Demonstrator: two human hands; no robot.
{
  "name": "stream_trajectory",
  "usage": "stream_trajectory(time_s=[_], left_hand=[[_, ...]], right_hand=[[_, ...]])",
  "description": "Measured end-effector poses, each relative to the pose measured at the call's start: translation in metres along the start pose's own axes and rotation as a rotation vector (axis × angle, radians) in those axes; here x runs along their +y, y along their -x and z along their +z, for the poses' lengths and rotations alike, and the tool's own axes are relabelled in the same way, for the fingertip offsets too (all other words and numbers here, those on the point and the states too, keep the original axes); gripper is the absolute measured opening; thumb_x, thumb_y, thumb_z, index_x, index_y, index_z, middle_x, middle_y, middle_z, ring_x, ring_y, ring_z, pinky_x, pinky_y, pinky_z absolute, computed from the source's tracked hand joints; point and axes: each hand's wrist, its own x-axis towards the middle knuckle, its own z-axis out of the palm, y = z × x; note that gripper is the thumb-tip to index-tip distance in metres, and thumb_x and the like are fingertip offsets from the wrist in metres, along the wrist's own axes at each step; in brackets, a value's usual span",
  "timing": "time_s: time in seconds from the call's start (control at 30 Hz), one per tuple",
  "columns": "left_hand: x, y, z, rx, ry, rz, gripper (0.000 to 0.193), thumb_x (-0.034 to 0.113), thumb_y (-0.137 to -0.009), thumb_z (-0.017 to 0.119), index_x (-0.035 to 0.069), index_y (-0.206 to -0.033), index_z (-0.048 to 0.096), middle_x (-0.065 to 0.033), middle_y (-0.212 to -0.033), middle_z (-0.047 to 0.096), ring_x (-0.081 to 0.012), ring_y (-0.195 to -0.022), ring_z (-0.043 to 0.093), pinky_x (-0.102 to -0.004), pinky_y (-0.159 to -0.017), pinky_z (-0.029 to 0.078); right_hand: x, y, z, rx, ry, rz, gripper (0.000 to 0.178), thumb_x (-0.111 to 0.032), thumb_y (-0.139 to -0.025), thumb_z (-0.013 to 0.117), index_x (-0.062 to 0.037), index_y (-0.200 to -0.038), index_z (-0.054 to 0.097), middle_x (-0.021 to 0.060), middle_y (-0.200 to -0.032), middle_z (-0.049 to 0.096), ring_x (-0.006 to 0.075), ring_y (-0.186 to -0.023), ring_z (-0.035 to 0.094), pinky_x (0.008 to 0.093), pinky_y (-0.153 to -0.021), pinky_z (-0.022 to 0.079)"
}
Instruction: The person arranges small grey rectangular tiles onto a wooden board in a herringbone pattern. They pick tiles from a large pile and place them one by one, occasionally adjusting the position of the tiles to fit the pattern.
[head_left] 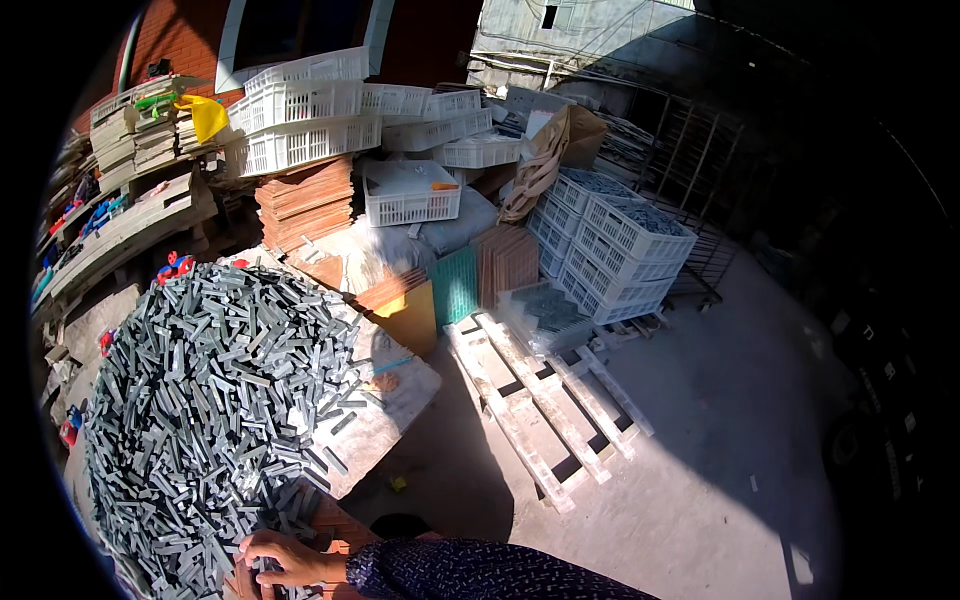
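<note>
A big heap of short grey bars (215,400) covers a worn table top (385,415) at the left. My right hand (285,560) reaches in from the lower edge in a dark blue patterned sleeve (470,578). It lies on the near edge of the heap, its fingers curled down around a few of the grey bars. Reddish-brown boards (335,525) lie just beside the hand. My left hand is out of the picture.
A pale wooden pallet (540,395) lies on the concrete floor (700,450) to the right. Behind are stacks of white plastic crates (300,120), crates filled with grey parts (620,245), brown boards (305,200) and cluttered shelves (130,215) at the left.
</note>
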Motion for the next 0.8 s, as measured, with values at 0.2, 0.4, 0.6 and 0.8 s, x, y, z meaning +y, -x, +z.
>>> stream_trajectory(time_s=[0.2,0.4,0.6,0.8], left_hand=[[0.094,0.085,0.025,0.089,-0.480,0.088,0.057,0.048,-0.085,0.060,-0.005,-0.106,0.058,-0.0214,-0.116,0.051,-0.0333,-0.109,0.052,-0.0412,-0.094,0.040],[0.093,0.110,0.048,-0.117,-1.092,0.241,0.071,0.049,-0.084,0.061,-0.007,-0.125,0.046,-0.0244,-0.135,0.040,-0.0447,-0.131,0.033,-0.0571,-0.108,0.023],[0.077,0.058,0.030,0.117,-1.126,0.097,0.070,0.049,-0.086,0.058,0.007,-0.140,0.041,-0.0199,-0.147,0.032,-0.0416,-0.137,0.026,-0.0562,-0.110,0.019],[0.089,0.080,0.040,-0.180,-0.938,0.004,0.073,0.050,-0.085,0.062,0.010,-0.142,0.040,-0.0141,-0.137,0.049,-0.0364,-0.136,0.033,-0.0571,-0.112,0.017]], right_hand=[[-0.053,0.036,0.004,-0.397,0.096,-0.192,0.043,-0.016,-0.074,0.074,-0.0013,-0.110,0.056,0.0155,-0.126,0.050,0.0344,-0.121,0.046,0.0455,-0.101,0.039],[-0.046,0.087,-0.020,-0.616,0.424,-0.284,0.042,-0.024,-0.080,0.072,-0.0057,-0.116,0.059,0.0161,-0.142,0.041,0.0330,-0.133,0.038,0.0445,-0.104,0.038],[-0.066,0.007,-0.042,-0.248,0.759,0.057,0.040,-0.029,-0.085,0.067,-0.0066,-0.118,0.061,0.0154,-0.136,0.048,0.0355,-0.122,0.047,0.0445,-0.098,0.041],[-0.063,0.044,-0.052,-0.495,0.602,0.104,0.055,-0.040,-0.079,0.072,-0.0050,-0.121,0.060,0.0107,-0.126,0.057,0.0351,-0.127,0.038,0.0461,-0.105,0.031]])
